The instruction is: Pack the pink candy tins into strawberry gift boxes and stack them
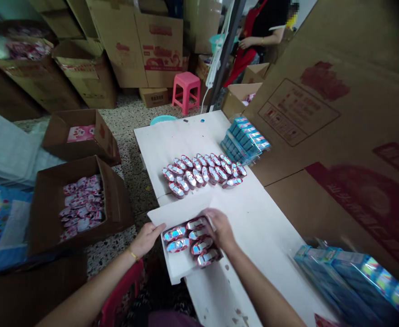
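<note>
A shallow white box (176,268) with a raised flap tilts over the table's near edge. Inside it sit several small oval, car-like pieces (178,245) with shiny tops and red sides, in two columns. My left hand (147,239) grips the box at its left edge, thumb over the rim. At the box's right side, my right hand (221,227) curves around the far end of the right-hand column. Motion blurs its fingers, and whether they pinch a piece is unclear. Beyond the box, more of these shiny pieces (204,172) stand in rows on the white table (250,213).
Blue shrink-wrapped packs (245,141) stand at the table's far right, more blue packs (352,277) near right. A large carton (298,113) walls the right side. Open cartons (117,209) line the left floor. Beyond are a pink stool (186,91) and another person (267,27).
</note>
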Motion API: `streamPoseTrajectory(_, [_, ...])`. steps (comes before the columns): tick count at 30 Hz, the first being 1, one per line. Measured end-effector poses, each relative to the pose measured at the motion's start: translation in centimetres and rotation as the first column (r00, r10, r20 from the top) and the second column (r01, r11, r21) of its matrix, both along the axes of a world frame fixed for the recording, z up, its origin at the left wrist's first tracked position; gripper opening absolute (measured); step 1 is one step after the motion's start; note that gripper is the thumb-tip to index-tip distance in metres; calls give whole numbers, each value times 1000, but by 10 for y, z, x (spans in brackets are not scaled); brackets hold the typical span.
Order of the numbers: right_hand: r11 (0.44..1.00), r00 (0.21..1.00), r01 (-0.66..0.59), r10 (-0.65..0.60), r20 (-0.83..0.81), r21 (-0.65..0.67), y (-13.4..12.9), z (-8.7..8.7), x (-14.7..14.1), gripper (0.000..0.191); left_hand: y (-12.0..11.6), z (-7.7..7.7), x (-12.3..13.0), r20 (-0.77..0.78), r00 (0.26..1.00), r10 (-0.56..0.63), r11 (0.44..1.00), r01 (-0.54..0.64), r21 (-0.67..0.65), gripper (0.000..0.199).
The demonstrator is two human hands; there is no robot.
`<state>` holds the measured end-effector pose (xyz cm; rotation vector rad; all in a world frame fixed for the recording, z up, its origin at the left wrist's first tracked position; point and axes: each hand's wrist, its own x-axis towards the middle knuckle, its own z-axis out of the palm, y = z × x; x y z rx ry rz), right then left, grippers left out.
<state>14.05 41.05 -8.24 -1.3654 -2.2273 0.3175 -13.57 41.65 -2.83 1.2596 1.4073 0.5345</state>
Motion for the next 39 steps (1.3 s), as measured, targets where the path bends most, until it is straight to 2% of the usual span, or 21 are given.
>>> streamPoseTrajectory(1, [982, 981, 188, -187, -48, 19, 20, -3, 28, 48, 0, 1, 1, -17, 1000, -1, 1000, 1, -7, 51])
streamPoseTrajectory(2, [959, 958, 283, -282, -54, 9, 43, -7, 56, 53, 1, 2, 2, -33, 999, -2, 1000, 1, -15, 51])
streamPoseTrajectory(3, [936, 934, 351, -351, -63, 1, 68, -12, 82, 55, 1, 2, 2, -50, 999, -2, 1000, 1, -23, 51])
streamPoseTrajectory(5, [853, 853, 519, -521, -29, -60, 119, -25, 123, 56, 2, 4, 3, -95, 995, 17, 1000, -20, -24, 48])
streamPoseTrajectory(7, [756, 769, 638, -634, 75, -146, 167, -39, 146, 59, 2, 4, 4, -145, 989, 26, 999, -29, -18, 44])
streamPoseTrajectory(9, [707, 739, 673, -648, 184, -215, 205, -52, 154, 63, 1, 3, 4, -228, 973, 21, 999, -29, -30, 41])
streamPoseTrajectory(11, [705, 754, 657, -611, 241, -267, 229, -64, 154, 67, 0, 1, 4, -308, 951, 15, 998, -34, -57, 43])
streamPoseTrajectory(14, [728, 788, 614, -553, 269, -303, 238, -79, 159, 70, 0, -2, 4, -356, 935, 10, 993, -51, -106, 48])
streamPoseTrajectory(16, [769, 814, 574, -496, 302, -282, 228, -84, 170, 66, 1, -3, 4, -346, 938, 15, 991, -59, -117, 47])
streamPoseTrajectory(19, [808, 826, 538, -448, 341, -242, 191, -81, 194, 53, 5, -2, 5, -290, 957, 19, 995, -47, -90, 44])
streamPoseTrajectory(21, [799, 811, 556, -462, 358, -230, 153, -75, 211, 49, 8, -2, 4, -224, 975, 11, 998, -26, -63, 42])
streamPoseTrajectory(24, [794, 784, 586, -505, 361, -160, 81, -68, 225, 51, 11, -5, 0, -167, 986, 0, 999, -9, -53, 42])
streamPoseTrajectory(26, [810, 791, 571, -499, 355, -133, 29, -66, 218, 52, 11, -8, -2, -160, 987, 0, 997, -12, -73, 44])
streamPoseTrajectory(28, [819, 802, 552, -472, 365, -155, -17, -62, 197, 50, 10, -10, -2, -136, 991, 14, 996, -26, -88, 47])
streamPoseTrajectory(30, [798, 790, 574, -480, 381, -183, -48, -56, 168, 51, 8, -14, -2, -67, 997, 41, 995, -47, -88, 52])
streamPoseTrajectory(33, [704, 712, 683, -582, 392, -196, -62, -47, 127, 61, 6, -21, -2, 68, 995, 70, 995, -65, -77, 60])
streamPoseTrajectory(36, [589, 638, 766, -646, 419, -259, -59, -41, 110, 66, 5, -27, -3, 133, 990, 56, 997, -47, -69, 62])
streamPoseTrajectory(37, [577, 644, 763, -636, 425, -292, -60, -37, 110, 67, 5, -28, -4, 140, 989, 45, 998, -37, -59, 62])
streamPoseTrajectory(39, [611, 691, 721, -606, 393, -326, -70, -22, 111, 71, 7, -28, -5, 146, 989, 12, 999, -8, -31, 62])
